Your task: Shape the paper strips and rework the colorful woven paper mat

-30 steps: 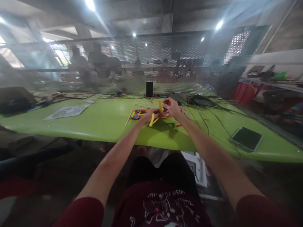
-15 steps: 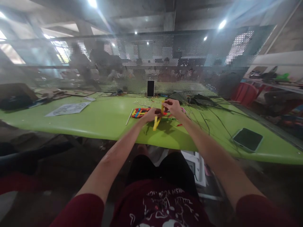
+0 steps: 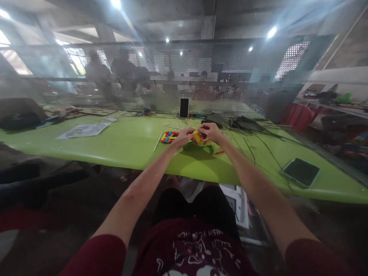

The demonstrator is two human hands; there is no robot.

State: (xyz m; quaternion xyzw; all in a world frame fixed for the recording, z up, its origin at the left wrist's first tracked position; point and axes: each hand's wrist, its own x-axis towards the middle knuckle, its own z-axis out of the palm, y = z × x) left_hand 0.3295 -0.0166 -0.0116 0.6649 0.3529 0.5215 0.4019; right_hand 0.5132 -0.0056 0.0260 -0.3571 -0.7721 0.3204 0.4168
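Both my hands meet over the middle of a green table [image 3: 135, 149]. A yellow strip [image 3: 197, 138] is pinched between them, bent over on itself. My left hand [image 3: 184, 138] is closed, its fingertips at the strip's left side. My right hand [image 3: 211, 131] is closed on the strip from the right. A woven piece of red, blue and yellow strips [image 3: 169, 137] lies at my left hand, partly hidden by it. Just below my hands a green strip [image 3: 211, 148] curls, and a red strip [image 3: 220, 152] rests to its right.
A thin pale stick [image 3: 157, 142] lies left of the woven piece. An upright phone [image 3: 184, 107] stands at the back, and another phone [image 3: 301, 171] lies at right. A printed sheet [image 3: 83, 130] is at left. Dark leaves [image 3: 245, 122] with long stems spread at the back right.
The yellow strip stood upright with a tail hanging forward; now it is folded down between my fingers. My hands have come closer together. A curled green strip shows below them.
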